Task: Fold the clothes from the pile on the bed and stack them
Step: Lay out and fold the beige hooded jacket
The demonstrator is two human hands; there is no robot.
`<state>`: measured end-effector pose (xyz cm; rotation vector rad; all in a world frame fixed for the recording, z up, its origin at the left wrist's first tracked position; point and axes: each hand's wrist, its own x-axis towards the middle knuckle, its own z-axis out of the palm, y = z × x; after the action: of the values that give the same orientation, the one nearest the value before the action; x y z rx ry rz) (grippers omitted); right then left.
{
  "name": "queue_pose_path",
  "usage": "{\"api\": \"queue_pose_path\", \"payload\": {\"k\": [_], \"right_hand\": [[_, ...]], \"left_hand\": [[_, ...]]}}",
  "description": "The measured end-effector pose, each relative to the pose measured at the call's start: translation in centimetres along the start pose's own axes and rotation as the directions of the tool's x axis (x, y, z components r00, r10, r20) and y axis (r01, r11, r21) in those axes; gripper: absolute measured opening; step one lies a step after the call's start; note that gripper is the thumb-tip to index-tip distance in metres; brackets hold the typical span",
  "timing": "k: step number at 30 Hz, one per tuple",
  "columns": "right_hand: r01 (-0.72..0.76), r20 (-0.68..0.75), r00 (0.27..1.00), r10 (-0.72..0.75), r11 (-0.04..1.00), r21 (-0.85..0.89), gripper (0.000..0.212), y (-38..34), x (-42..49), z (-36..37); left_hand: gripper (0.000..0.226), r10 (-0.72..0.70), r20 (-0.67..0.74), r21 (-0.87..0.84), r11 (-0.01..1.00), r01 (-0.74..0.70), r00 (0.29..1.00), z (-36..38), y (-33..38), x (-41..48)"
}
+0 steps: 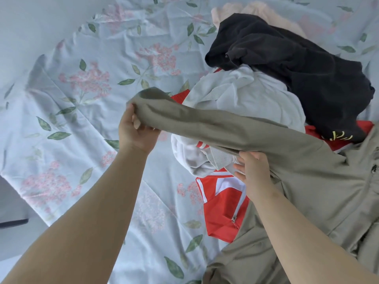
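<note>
**Khaki sleeve stretched flat above the heap**

Pale blue cotton covers the bed: a sheet (86,111) printed with pink blossom clusters and green leaves, creased in long diagonal folds. Over its right side sprawls the khaki jacket (307,181), a smooth, matte woven cloth. Its body is bunched at the near right and one sleeve (205,124) is drawn out leftward in a long, tapering tube above the pile.

Behind it lies a black garment (297,64), soft and thick, slumped in rounded folds with a bit of yellow lettering at its lower edge. Under that is a crumpled white sweatshirt (256,95) with ribbed grey trim. A slick red jacket (221,206) with white panels lies lowest, partly under the khaki. A fuzzy cream piece (256,9) peeks out at the far end.

The left hand (137,130) pinches the sleeve's cuff end, fingers curled round the fabric. The right hand (256,173) grips the sleeve's lower edge near the shoulder, thumb on top, fingers beneath. A small metal zip pull (233,219) hangs on the red jacket.
</note>
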<state>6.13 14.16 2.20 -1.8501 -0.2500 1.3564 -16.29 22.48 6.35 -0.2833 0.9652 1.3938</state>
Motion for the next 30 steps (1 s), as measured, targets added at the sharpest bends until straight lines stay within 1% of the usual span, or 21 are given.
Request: {"api": "queue_pose_path", "payload": {"k": [3,6,8,10,12,14,16,17,18,19,20,21,22,23,24,25,26,27,28,29,30], "right_hand": [[-0.009,-0.007,1.0,0.009,1.0,-0.013,0.025,0.3,0.3,0.0],[-0.013,-0.013,1.0,0.013,0.999,-0.04,0.031,0.8,0.7,-0.1],[-0.018,-0.014,1.0,0.018,0.998,-0.059,0.033,1.2,0.8,-0.2],[-0.023,-0.024,0.999,0.022,0.997,-0.068,0.034,1.4,0.7,-0.3],[-0.017,-0.022,1.0,0.015,0.997,-0.077,0.034,1.4,0.6,-0.5],[-0.015,-0.016,1.0,0.014,0.997,-0.08,0.034,1.3,0.5,-0.7],[-0.011,-0.016,1.0,0.01,0.998,-0.063,0.035,1.1,0.4,-1.1],[-0.009,-0.025,1.0,0.007,0.999,-0.052,0.035,1.0,0.2,-1.4],[-0.009,-0.035,0.999,0.008,0.999,-0.04,0.034,0.8,0.0,-1.7],[-0.011,-0.051,0.999,0.009,1.0,-0.023,0.033,0.7,-0.3,-2.0],[-0.011,-0.066,0.998,0.011,1.0,-0.003,0.03,0.7,-0.7,-2.4],[-0.01,-0.072,0.997,0.011,1.0,0.021,0.027,0.5,-1.0,-2.8],[-0.007,-0.07,0.998,0.011,0.998,0.057,0.023,0.3,-1.3,-3.2],[-0.005,-0.073,0.997,0.013,0.994,0.109,0.016,0.1,-1.7,-3.8],[-0.012,-0.086,0.996,0.027,0.986,0.167,0.014,-0.2,-2.1,-4.4],[-0.026,-0.105,0.993,0.05,0.976,0.217,0.017,-0.2,-2.4,-5.2],[-0.045,-0.132,0.988,0.084,0.961,0.273,0.028,-0.2,-2.8,-6.2],[-0.063,-0.153,0.981,0.119,0.941,0.332,0.036,0.1,-3.3,-7.3],[-0.067,-0.17,0.975,0.144,0.919,0.389,0.038,0.5,-3.7,-8.3],[-0.068,-0.195,0.967,0.166,0.9,0.431,0.038,1.1,-4.1,-9.4],[-0.074,-0.222,0.956,0.194,0.887,0.456,0.036,2.0,-4.5,-10.4]], "left_hand": [[0.025,-0.1,-0.056,-0.224,0.971,0.085,0.993,-0.6,-0.1,0.6],[0.032,-0.169,-0.176,-0.223,0.966,0.128,0.97,-1.6,-0.5,2.3],[0.031,-0.247,-0.213,-0.163,0.963,0.215,0.945,-2.1,-0.9,3.2],[0.037,-0.281,-0.232,-0.068,0.96,0.273,0.931,-2.3,-1.3,3.8],[0.024,-0.236,-0.271,0.142,0.949,0.281,0.933,-1.8,-1.6,4.2],[0.005,-0.112,-0.312,0.367,0.902,0.228,0.943,-0.8,-1.7,4.1],[0.021,0.094,-0.266,0.563,0.823,0.075,0.959,0.5,-1.9,3.6],[0.03,0.22,-0.172,0.65,0.758,-0.057,0.96,1.2,-2.1,3.1],[0.037,0.32,-0.035,0.716,0.669,-0.199,0.947,1.9,-2.3,2.5],[0.042,0.377,0.139,0.762,0.55,-0.342,0.916,2.6,-2.8,1.5],[0.045,0.381,0.321,0.78,0.412,-0.47,0.867,3.4,-3.5,0.5],[0.049,0.342,0.484,0.779,0.25,-0.574,0.806,4.1,-4.3,-0.7],[0.054,0.291,0.604,0.764,0.057,-0.643,0.742,4.8,-5.5,-1.9],[0.057,0.22,0.721,0.69,-0.134,-0.711,0.657,5.3,-7.0,-2.9],[0.058,0.099,0.84,0.537,-0.289,-0.792,0.534,5.5,-8.7,-4.2],[0.059,-0.098,0.903,0.347,-0.406,-0.845,0.418,5.3,-10.6,-5.1],[0.064,-0.328,0.878,0.148,-0.506,-0.85,0.348,4.7,-12.4,-5.8],[0.071,-0.524,0.765,-0.001,-0.583,-0.812,0.375,3.8,-14.0,-6.2],[0.074,-0.645,0.61,-0.106,-0.643,-0.759,0.461,2.6,-15.3,-5.9],[0.072,-0.679,0.487,-0.144,-0.682,-0.717,0.549,1.3,-16.1,-5.9],[0.066,-0.671,0.424,-0.112,-0.706,-0.699,0.609,0.1,-16.4,-5.5]]}}
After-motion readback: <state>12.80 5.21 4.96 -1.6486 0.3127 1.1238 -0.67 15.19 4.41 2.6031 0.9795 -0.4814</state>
